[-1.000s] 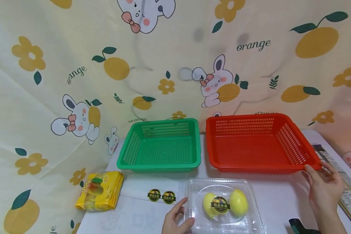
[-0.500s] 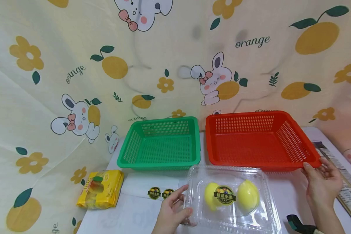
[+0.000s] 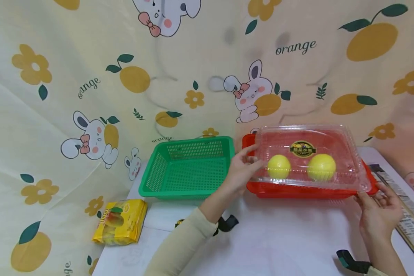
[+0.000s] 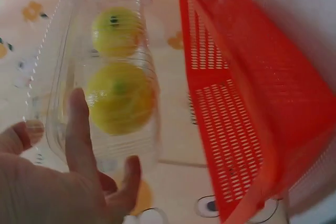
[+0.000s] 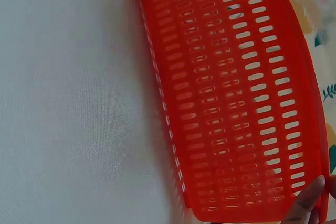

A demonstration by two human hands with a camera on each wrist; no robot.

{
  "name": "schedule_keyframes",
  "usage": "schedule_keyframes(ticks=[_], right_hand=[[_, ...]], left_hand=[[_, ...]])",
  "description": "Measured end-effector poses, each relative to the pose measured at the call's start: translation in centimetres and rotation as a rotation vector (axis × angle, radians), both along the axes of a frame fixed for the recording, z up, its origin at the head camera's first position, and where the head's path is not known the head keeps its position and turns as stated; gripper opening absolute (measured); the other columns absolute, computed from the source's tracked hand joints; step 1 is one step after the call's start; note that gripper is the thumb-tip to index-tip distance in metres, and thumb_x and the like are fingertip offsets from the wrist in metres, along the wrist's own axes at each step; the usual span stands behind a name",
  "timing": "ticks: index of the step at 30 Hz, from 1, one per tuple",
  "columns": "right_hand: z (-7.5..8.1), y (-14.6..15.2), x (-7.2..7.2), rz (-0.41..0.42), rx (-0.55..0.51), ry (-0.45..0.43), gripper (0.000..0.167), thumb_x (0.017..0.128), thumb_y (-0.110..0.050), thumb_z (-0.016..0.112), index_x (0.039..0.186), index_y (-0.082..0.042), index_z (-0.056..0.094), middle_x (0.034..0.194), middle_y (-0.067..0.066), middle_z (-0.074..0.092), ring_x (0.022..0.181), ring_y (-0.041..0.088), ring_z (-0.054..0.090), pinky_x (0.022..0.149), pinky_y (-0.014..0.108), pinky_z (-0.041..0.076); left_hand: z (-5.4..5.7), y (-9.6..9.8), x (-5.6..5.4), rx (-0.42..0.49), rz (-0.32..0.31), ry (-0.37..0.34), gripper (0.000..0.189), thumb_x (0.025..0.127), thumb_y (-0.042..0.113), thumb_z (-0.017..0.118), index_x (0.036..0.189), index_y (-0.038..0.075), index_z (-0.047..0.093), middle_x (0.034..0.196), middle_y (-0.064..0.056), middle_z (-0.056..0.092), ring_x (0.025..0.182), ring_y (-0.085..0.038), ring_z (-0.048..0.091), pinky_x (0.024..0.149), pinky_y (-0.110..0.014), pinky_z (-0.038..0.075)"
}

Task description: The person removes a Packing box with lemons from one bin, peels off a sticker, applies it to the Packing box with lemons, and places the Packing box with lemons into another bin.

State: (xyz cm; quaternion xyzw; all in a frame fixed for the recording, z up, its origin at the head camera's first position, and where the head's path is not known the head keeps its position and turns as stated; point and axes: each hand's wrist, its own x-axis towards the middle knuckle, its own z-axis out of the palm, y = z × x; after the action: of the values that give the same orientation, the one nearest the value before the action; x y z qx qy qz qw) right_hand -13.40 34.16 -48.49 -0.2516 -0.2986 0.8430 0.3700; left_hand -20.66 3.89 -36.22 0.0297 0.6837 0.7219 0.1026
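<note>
My left hand (image 3: 243,168) grips the left edge of a clear plastic clamshell box (image 3: 305,168), thumb on one side and fingers on the other. Two lemons (image 3: 321,167) sit inside it, and its lid bears a round black-and-gold sticker (image 3: 303,149). The box is held over the red plastic basket (image 3: 296,191); in the left wrist view a gap separates it from the basket's rim (image 4: 236,61). At the basket's front right corner, my right hand (image 3: 381,211) pinches the rim between thumb and fingers, as its fingertips (image 5: 310,192) show in the right wrist view.
Left of the red basket stands a green basket (image 3: 186,172). A yellow packet (image 3: 120,222) with a mango picture lies at the table's left side. White sheet material (image 3: 158,218) with a partly hidden sticker lies before the green basket. A long printed packet (image 3: 405,218) lies along the right edge.
My left hand has lifted the clamshell box from the front of the table, up and rightward over the red basket. My right hand keeps holding the basket's corner.
</note>
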Motion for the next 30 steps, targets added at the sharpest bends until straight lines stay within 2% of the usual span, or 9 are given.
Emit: schedule_keyframes(ticks=[3, 6, 13, 16, 18, 21, 25, 30], right_hand=[[0.0, 0.0, 0.0, -0.003, 0.022, -0.024, 0.048, 0.076, 0.019, 0.074, 0.117, -0.003, 0.067, 0.097, 0.009, 0.062, 0.071, 0.015, 0.069, 0.051, 0.026, 0.056], [-0.1, -0.1, 0.1, 0.0, 0.029, -0.042, 0.048, 0.077, 0.019, 0.073, 0.118, -0.004, 0.067, 0.096, 0.009, 0.062, 0.072, 0.014, 0.069, 0.051, 0.026, 0.056], [0.0, -0.1, 0.2, 0.049, 0.027, -0.105, 0.049, 0.079, 0.014, 0.074, 0.122, -0.008, 0.066, 0.103, 0.006, 0.06, 0.077, 0.013, 0.068, 0.053, 0.025, 0.056], [-0.2, -0.1, 0.3, 0.059, 0.035, -0.135, 0.051, 0.08, 0.013, 0.074, 0.125, -0.009, 0.065, 0.104, 0.006, 0.057, 0.081, 0.012, 0.067, 0.053, 0.025, 0.057], [-0.2, -0.1, 0.4, 0.05, 0.041, -0.164, 0.052, 0.08, 0.011, 0.075, 0.126, -0.01, 0.064, 0.105, 0.005, 0.056, 0.083, 0.011, 0.066, 0.053, 0.024, 0.056], [-0.2, 0.0, 0.6, 0.048, 0.053, -0.198, 0.055, 0.081, 0.007, 0.076, 0.131, -0.012, 0.062, 0.108, 0.004, 0.054, 0.087, 0.01, 0.064, 0.054, 0.023, 0.056], [-0.1, 0.2, 0.7, 0.042, 0.073, -0.206, 0.057, 0.082, 0.004, 0.077, 0.133, -0.012, 0.06, 0.11, 0.003, 0.053, 0.089, 0.01, 0.063, 0.055, 0.021, 0.056], [0.1, 0.5, 0.8, 0.048, 0.072, -0.201, 0.056, 0.083, 0.004, 0.075, 0.133, -0.013, 0.06, 0.113, 0.003, 0.052, 0.093, 0.01, 0.062, 0.056, 0.022, 0.056]], left_hand=[[0.0, 2.7, -3.0, 0.002, -0.002, -0.012, 0.046, 0.086, 0.009, 0.076, 0.128, 0.023, 0.061, 0.092, -0.002, 0.059, 0.084, -0.016, 0.057, 0.07, -0.031, 0.059], [-0.5, 4.4, -5.6, -0.006, -0.026, -0.047, 0.047, 0.087, 0.01, 0.075, 0.13, 0.022, 0.059, 0.097, 0.0, 0.06, 0.082, -0.016, 0.059, 0.072, -0.032, 0.059], [-3.0, 6.3, -10.0, 0.03, -0.136, -0.072, 0.043, 0.091, 0.012, 0.072, 0.131, 0.016, 0.056, 0.104, -0.002, 0.061, 0.083, -0.02, 0.063, 0.08, -0.041, 0.059], [-4.3, 6.6, -11.0, 0.013, -0.155, -0.127, 0.044, 0.092, 0.014, 0.072, 0.131, 0.015, 0.054, 0.106, -0.003, 0.06, 0.088, -0.022, 0.064, 0.084, -0.043, 0.058], [-5.0, 6.8, -11.3, -0.039, -0.165, -0.177, 0.046, 0.091, 0.016, 0.073, 0.132, 0.016, 0.052, 0.107, -0.003, 0.059, 0.092, -0.022, 0.062, 0.086, -0.044, 0.058], [-5.9, 7.1, -11.5, -0.091, -0.218, -0.238, 0.05, 0.092, 0.016, 0.072, 0.135, 0.015, 0.048, 0.108, -0.004, 0.058, 0.096, -0.023, 0.06, 0.089, -0.045, 0.056], [-6.6, 7.5, -11.8, -0.076, -0.262, -0.267, 0.053, 0.092, 0.014, 0.072, 0.138, 0.013, 0.044, 0.112, -0.007, 0.058, 0.099, -0.025, 0.06, 0.09, -0.044, 0.056], [-6.7, 7.8, -11.8, -0.092, -0.246, -0.299, 0.061, 0.089, 0.015, 0.075, 0.14, 0.016, 0.041, 0.12, -0.007, 0.049, 0.104, -0.027, 0.055, 0.09, -0.045, 0.056]])
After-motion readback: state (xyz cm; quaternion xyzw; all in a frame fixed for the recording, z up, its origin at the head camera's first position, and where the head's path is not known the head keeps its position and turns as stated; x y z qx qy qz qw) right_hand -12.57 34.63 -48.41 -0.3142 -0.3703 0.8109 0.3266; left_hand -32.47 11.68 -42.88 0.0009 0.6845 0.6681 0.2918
